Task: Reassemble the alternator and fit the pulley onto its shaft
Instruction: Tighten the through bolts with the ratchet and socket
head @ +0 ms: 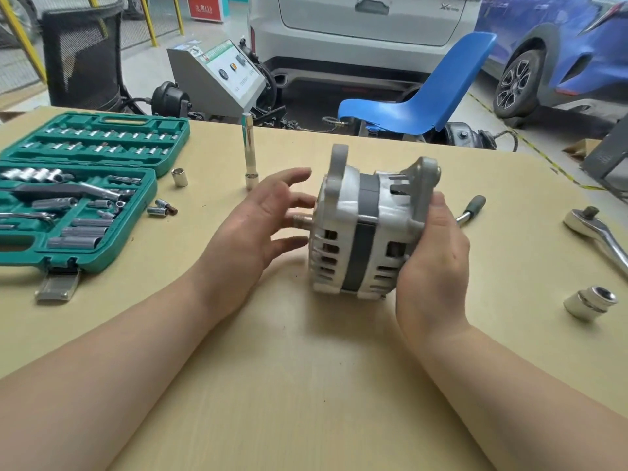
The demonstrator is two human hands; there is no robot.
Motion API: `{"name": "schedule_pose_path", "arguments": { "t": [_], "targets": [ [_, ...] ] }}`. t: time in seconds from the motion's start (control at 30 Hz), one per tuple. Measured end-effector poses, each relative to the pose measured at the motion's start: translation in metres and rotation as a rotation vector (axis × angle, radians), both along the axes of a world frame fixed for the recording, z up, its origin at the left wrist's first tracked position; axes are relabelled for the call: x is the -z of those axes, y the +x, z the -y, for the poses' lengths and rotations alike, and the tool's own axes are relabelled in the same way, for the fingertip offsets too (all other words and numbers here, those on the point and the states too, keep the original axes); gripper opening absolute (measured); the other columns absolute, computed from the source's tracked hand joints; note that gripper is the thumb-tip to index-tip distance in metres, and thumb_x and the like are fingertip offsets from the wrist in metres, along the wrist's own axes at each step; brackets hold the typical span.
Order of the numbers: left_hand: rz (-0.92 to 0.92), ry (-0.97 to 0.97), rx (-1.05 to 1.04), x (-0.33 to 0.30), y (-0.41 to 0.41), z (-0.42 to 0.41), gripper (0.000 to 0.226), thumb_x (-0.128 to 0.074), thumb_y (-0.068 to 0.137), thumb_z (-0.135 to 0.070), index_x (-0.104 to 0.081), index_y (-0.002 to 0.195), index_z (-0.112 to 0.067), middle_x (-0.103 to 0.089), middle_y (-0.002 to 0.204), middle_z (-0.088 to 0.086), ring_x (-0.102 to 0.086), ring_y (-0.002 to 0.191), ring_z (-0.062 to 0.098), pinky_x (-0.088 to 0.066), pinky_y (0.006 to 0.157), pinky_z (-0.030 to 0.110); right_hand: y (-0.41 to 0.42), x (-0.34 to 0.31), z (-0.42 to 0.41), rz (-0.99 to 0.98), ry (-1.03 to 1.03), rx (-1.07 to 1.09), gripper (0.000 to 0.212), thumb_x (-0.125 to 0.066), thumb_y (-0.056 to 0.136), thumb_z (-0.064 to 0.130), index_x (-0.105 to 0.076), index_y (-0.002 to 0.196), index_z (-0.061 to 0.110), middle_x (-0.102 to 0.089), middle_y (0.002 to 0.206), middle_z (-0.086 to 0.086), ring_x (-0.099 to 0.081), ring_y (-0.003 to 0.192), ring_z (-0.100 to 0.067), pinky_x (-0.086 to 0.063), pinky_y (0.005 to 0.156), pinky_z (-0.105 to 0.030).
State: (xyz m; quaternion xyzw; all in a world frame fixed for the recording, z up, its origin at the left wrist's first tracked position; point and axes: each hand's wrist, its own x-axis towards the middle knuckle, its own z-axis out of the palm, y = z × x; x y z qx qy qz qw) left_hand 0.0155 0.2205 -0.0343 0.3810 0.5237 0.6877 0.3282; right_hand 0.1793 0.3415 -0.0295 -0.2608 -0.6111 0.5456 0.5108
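Observation:
The alternator (360,229), a silver housing with a dark grey band round its middle, stands on its side on the tan table (306,385). Its threaded shaft (302,220) points left with nothing on it. My right hand (433,263) grips the alternator's right end, fingers wrapped behind the rear cover. My left hand (258,229) hovers just left of the shaft with fingers spread, palm facing the housing, fingertips close to its front face. No pulley is in view.
An open green socket case (78,198) lies at the left, with loose sockets (179,177) near it and a tall deep socket (249,154) standing behind my left hand. A ratchet (601,236), a large socket (589,302) and a handle (472,207) lie at the right.

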Motion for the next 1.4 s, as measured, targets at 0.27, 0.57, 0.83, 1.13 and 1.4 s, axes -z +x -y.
{"name": "schedule_pose_path", "arguments": {
  "t": [0.27, 0.57, 0.83, 1.13, 1.4],
  "targets": [
    [-0.242, -0.096, -0.239, 0.004, -0.01, -0.004, 0.048, -0.064, 0.091, -0.064, -0.064, 0.137, -0.05, -0.06, 0.145, -0.019, -0.057, 0.133, 0.004, -0.045, 0.12, 0.049, -0.005, -0.005, -0.025, -0.027, -0.15, -0.224, 0.045, -0.048, 0.099, 0.059, -0.083, 0.103, 0.032, -0.081, 0.104, 0.001, -0.076, 0.103, -0.017, -0.059, 0.081, -0.028],
    [-0.281, 0.083, -0.098, 0.007, -0.021, -0.004, 0.072, -0.08, 0.081, -0.07, -0.061, 0.143, -0.038, -0.064, 0.143, -0.021, -0.062, 0.129, -0.004, -0.049, 0.101, 0.012, -0.015, -0.016, -0.043, -0.058, -0.345, -0.554, 0.064, -0.044, 0.099, 0.064, -0.076, 0.122, 0.015, -0.072, 0.128, -0.02, -0.066, 0.124, -0.041, -0.048, 0.111, -0.059],
    [-0.497, 0.079, -0.107, -0.003, -0.04, 0.013, 0.092, -0.083, 0.072, -0.078, -0.06, 0.148, -0.032, -0.059, 0.152, -0.009, -0.057, 0.139, 0.023, -0.047, 0.111, 0.054, -0.018, -0.016, -0.033, 0.002, -0.296, -0.783, 0.07, -0.073, 0.082, 0.067, -0.073, 0.125, 0.012, -0.07, 0.129, -0.022, -0.065, 0.123, -0.045, -0.045, 0.112, -0.065],
    [-0.644, -0.133, 0.144, -0.035, -0.045, 0.03, 0.099, -0.088, 0.069, -0.061, -0.05, 0.158, -0.039, -0.059, 0.154, -0.018, -0.058, 0.141, 0.008, -0.055, 0.108, 0.031, -0.024, -0.014, -0.022, 0.151, -0.18, -0.449, 0.066, -0.057, 0.091, 0.07, -0.077, 0.115, 0.011, -0.077, 0.117, -0.015, -0.073, 0.111, -0.036, -0.055, 0.103, -0.057],
    [-0.958, -0.25, -0.094, -0.047, -0.028, 0.033, 0.101, -0.072, 0.059, -0.087, -0.051, 0.15, -0.05, -0.056, 0.121, -0.026, -0.055, 0.113, -0.012, -0.039, 0.089, 0.003, 0.008, -0.031, -0.044, 0.194, 0.403, 0.082, 0.016, -0.061, 0.098, 0.032, -0.075, 0.102, 0.026, -0.074, 0.087, 0.013, -0.069, 0.088, -0.005, -0.052, 0.079, -0.023]
  ]
}}
